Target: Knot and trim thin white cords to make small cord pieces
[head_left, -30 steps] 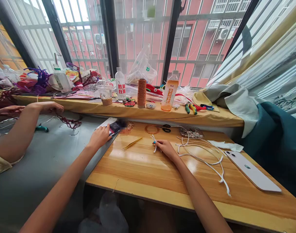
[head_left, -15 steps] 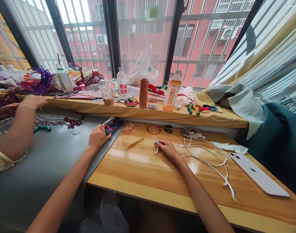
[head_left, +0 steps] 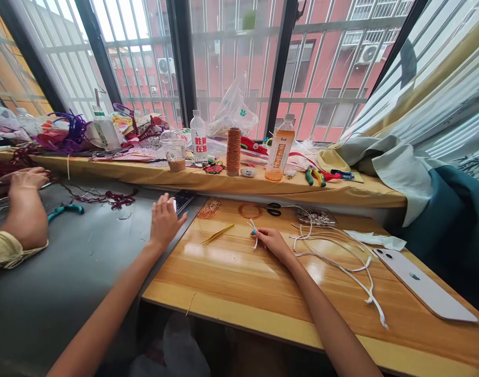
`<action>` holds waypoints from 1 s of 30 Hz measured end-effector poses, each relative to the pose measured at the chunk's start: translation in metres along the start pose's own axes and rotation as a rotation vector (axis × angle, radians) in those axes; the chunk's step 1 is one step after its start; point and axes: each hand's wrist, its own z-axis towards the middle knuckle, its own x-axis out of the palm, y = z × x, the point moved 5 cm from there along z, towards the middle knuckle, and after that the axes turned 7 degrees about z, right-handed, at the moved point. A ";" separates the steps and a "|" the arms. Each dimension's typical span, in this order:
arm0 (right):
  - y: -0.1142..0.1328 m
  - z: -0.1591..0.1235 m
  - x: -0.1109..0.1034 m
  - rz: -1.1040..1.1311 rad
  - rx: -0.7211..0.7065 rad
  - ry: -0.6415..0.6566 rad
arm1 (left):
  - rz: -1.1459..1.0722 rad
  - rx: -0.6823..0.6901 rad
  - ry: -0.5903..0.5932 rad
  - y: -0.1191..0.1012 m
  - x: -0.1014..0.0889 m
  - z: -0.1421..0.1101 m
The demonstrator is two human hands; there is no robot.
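My left hand (head_left: 164,221) is raised at the left edge of the wooden board, fingers extended and thumb apart. Just beyond it lies a dark phone (head_left: 185,199), partly hidden by the fingers. Between the thumb and fingertips of my right hand (head_left: 273,242) is a small bunch of white cord (head_left: 255,226), its ends poking out above and below. Left of that hand, yellow tweezers (head_left: 219,234) rest on the wood. To its right, long white cords (head_left: 351,269) lie in loose loops. A coil of copper wire (head_left: 250,210) and black-handled scissors (head_left: 274,209) are behind it.
A white phone (head_left: 424,285) and tissue (head_left: 377,240) lie at the right. Bottles, a cup (head_left: 175,157) and a cone of brown thread (head_left: 233,152) line the ledge (head_left: 145,176). At far left, a co-worker's hand (head_left: 29,179) is near teal pliers (head_left: 66,210).
My left hand has lifted off the dark phone and spread its fingers. My right hand keeps its pinch on the white cord. The co-worker's arm has shifted left and down.
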 end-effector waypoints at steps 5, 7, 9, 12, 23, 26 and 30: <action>0.001 0.000 0.000 0.047 -0.006 0.006 | -0.423 0.365 0.276 -0.119 -0.010 -0.021; 0.003 -0.001 0.001 0.073 -0.019 0.021 | -0.595 0.365 0.409 -0.164 -0.004 -0.028; 0.005 -0.002 0.001 0.098 -0.034 0.037 | -0.712 0.271 0.473 -0.192 0.004 -0.029; 0.006 -0.003 0.002 0.135 -0.043 0.063 | -0.886 0.144 0.481 -0.203 0.012 -0.025; -0.002 0.003 -0.009 0.292 -0.018 -0.141 | -1.175 0.099 0.569 -0.183 0.023 -0.016; 0.001 0.001 -0.011 0.360 -0.027 -0.194 | -1.061 0.291 0.539 -0.193 0.016 -0.020; 0.002 -0.001 -0.014 0.405 -0.013 -0.240 | -0.969 0.485 0.507 -0.201 0.007 -0.026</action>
